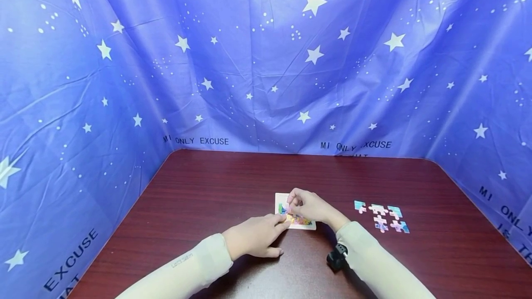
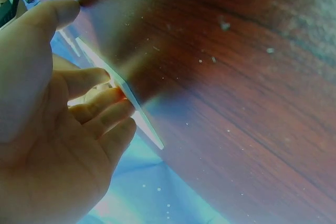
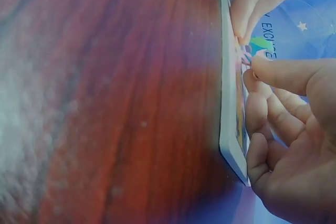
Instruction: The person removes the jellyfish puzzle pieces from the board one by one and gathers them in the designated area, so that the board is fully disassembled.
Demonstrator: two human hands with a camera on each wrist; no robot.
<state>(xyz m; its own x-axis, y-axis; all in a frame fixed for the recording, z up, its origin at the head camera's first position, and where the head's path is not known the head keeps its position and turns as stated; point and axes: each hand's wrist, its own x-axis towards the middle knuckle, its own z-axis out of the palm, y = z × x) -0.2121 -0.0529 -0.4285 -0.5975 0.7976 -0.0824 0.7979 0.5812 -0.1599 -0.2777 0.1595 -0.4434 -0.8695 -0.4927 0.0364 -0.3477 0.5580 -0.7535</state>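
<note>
A white-rimmed jigsaw tray [image 1: 277, 201] lies on the table in front of me, its lower part filled with colourful pieces. My left hand [image 1: 254, 236] reaches in from the left and rests extended fingertips on the tray and its pieces. In the left wrist view those fingers [image 2: 118, 135] lie over the tray's edge [image 2: 139, 106], the thumb held apart. Above the tray, my right hand [image 1: 311, 205] pinches a puzzle piece [image 3: 258, 45] with green and blue on it between thumb and index finger. Its lower part is hidden by fingertips.
Several loose puzzle pieces [image 1: 378, 209] lie to the right of the tray on the dark red wooden table [image 1: 199, 188]. Blue star-printed cloth [image 1: 257, 59] hangs round the back and sides. A black wrist camera [image 1: 337, 257] sits under my right sleeve.
</note>
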